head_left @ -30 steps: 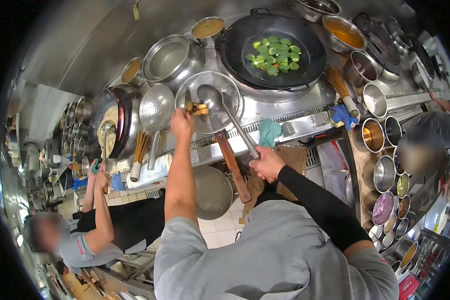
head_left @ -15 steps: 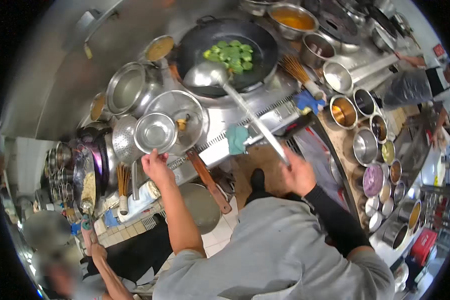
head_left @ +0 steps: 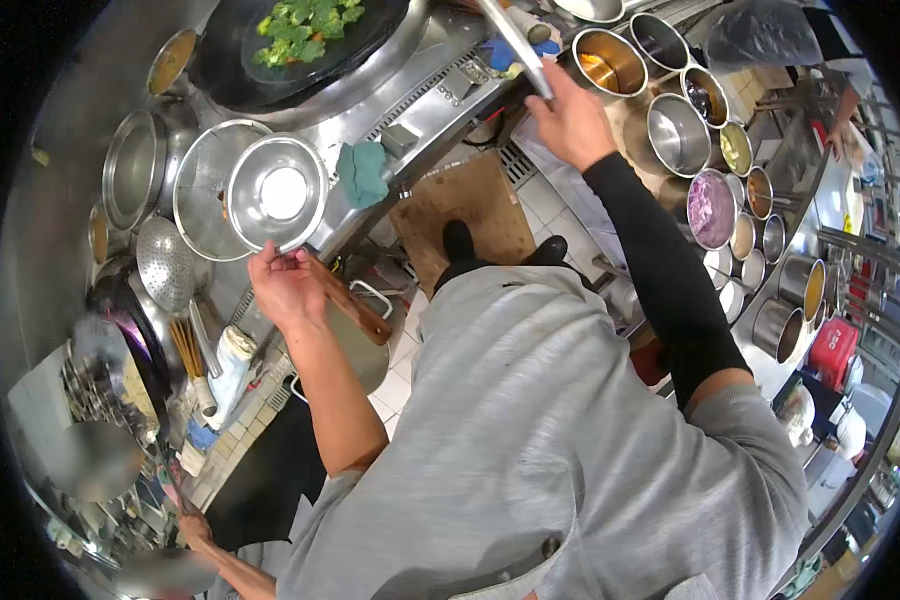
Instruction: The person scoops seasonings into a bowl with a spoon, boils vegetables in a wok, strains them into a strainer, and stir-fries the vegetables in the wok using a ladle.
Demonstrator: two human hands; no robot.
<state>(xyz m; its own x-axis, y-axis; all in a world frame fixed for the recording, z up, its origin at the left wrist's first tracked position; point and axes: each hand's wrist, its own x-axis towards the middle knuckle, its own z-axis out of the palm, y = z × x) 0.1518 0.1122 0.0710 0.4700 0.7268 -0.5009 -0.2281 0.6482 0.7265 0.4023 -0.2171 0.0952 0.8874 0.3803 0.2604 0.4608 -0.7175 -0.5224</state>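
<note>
My left hand is closed on the rim of a small steel bowl, held over a wire strainer. A wooden handle runs out below that hand. My right hand is wrapped round the metal handle of a ladle, raised near the seasoning pots; the ladle's head lies beyond the top edge of the view. In the black wok at the upper left sit chopped green vegetables. A green cloth lies on the stove's front ledge, right of the bowl.
Several steel pots stand at the right, among them one with orange-brown liquid and one with purple shreds. A perforated skimmer rests at the left. Another person's hand grips a pan's handle at the lower left.
The view has shifted, so the wok now sits at the upper left. The ladle's head has left the wok area and passed out of view. My left hand keeps the bowl over the strainer.
</note>
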